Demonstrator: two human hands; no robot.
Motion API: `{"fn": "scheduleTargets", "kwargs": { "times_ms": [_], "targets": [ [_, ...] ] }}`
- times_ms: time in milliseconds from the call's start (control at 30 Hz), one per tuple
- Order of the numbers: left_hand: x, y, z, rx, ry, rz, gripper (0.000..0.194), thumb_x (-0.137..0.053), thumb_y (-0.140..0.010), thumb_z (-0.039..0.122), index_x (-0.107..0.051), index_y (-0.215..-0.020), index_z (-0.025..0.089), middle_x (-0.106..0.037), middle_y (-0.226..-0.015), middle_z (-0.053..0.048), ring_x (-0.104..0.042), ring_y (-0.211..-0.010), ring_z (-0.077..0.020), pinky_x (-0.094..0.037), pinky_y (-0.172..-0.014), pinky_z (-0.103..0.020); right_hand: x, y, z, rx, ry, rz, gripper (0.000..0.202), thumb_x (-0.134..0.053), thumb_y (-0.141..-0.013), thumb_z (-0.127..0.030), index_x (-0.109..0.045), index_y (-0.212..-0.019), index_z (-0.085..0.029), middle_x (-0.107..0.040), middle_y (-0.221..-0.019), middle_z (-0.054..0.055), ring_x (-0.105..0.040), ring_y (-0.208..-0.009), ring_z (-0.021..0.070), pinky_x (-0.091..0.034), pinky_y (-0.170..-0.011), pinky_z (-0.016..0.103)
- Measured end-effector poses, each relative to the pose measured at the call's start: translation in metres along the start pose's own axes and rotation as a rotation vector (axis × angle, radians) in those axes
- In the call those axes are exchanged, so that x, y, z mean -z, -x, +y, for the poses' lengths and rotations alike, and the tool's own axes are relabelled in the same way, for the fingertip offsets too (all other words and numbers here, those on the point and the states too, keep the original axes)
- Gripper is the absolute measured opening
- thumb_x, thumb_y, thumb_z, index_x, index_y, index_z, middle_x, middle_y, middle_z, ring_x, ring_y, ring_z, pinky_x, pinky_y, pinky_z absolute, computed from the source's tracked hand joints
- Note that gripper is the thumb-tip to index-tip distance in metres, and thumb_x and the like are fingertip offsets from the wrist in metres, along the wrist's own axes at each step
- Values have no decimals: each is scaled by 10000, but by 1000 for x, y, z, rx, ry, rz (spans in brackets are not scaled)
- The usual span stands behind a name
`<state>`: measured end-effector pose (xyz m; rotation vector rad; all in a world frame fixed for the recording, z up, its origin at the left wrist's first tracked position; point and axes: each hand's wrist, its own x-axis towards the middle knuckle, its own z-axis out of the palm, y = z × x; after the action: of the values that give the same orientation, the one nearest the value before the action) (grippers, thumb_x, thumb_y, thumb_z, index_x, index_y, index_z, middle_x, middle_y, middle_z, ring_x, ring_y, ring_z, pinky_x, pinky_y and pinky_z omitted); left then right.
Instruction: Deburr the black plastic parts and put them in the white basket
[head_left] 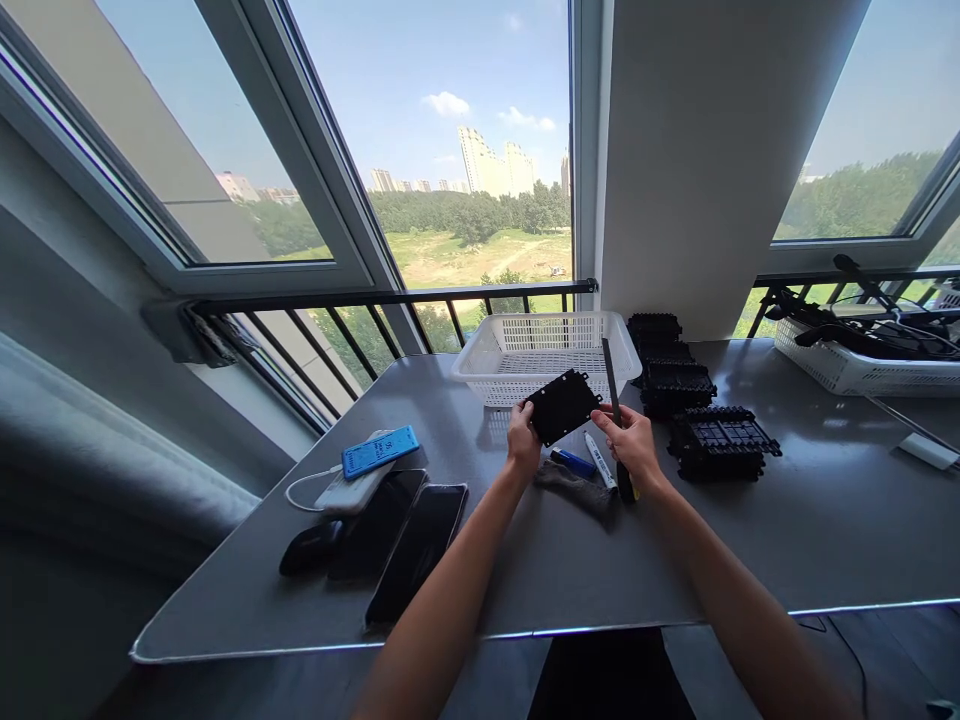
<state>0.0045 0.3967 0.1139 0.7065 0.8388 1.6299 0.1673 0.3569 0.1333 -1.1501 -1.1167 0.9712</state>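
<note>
My left hand [523,438] is closed on the left edge of a flat black plate [562,407] with small tabs along its rim, held tilted above the table. A long dark file-like tool [611,380] stands nearly upright in my right hand [630,440], whose fingers are wrapped round it close to the plate's right corner. Under the hands lie a blue marker [573,462], a white marker [599,460] and a crumpled grey cloth [577,490]. Just behind the plate is a white perforated basket [480,365].
Stacks of black plastic parts [679,385] stand at the right, with another stack [724,443] nearer. Phones [420,550], a blue-screened device [380,452] and a black mouse [311,548] lie left. A cable-filled basket [847,370] is far right.
</note>
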Motion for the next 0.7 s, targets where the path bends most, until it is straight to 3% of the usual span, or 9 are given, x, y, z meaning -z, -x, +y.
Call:
{"fn": "scheduleTargets", "kwargs": {
  "times_ms": [100, 267, 433, 533, 633, 700],
  "targets": [
    [-2, 4, 3, 53, 44, -37, 290, -653, -653, 323, -520, -874, 189, -637, -781, 8, -612, -716, -132, -492, -643, -235, -2, 2, 0, -8, -21, -27, 503, -718, -626, -581, -677, -843, -129, -566, -546, -6, -446, -434, 104, -319, -404, 232],
    [-6, 13, 9, 27, -181, -81, 439, -781, -540, 280, -496, -865, 203, -600, -629, 60, -544, -520, -87, -401, -486, -173, 0, -2, 3, 11, -28, 30, 460, -696, -656, -583, -656, -778, -141, -502, -494, -31, -412, -406, 96, -296, -390, 233],
    [-9, 18, 12, 113, -308, -210, 630, -814, -539, 344, -553, -1096, 205, -678, -692, 18, -623, -582, -135, -476, -552, -220, 2, -5, 6, 69, 26, 85, 471, -663, -686, -588, -683, -826, -139, -584, -561, 5, -508, -485, 136, -372, -464, 252],
    [-10, 19, 10, 157, -358, -271, 614, -812, -553, 381, -586, -1088, 179, -710, -770, -28, -649, -624, -161, -510, -587, -254, 1, -3, 4, 118, 77, 105, 514, -653, -686, -598, -701, -898, -132, -657, -663, 47, -576, -589, 175, -424, -540, 271],
    [-9, 18, 6, 112, -373, -266, 560, -804, -560, 371, -590, -1037, 171, -710, -767, -36, -648, -624, -164, -517, -587, -262, 0, 0, 0, 154, 120, 100, 517, -605, -731, -616, -694, -899, -135, -677, -732, 76, -590, -633, 183, -436, -556, 266],
    [-6, 16, 5, 35, -394, -208, 544, -792, -567, 349, -567, -1031, 178, -699, -733, -25, -644, -618, -162, -508, -571, -249, 0, 2, -3, 128, 111, 83, 521, -525, -788, -638, -674, -860, -145, -650, -690, 65, -552, -555, 155, -409, -495, 251]
  ]
}}
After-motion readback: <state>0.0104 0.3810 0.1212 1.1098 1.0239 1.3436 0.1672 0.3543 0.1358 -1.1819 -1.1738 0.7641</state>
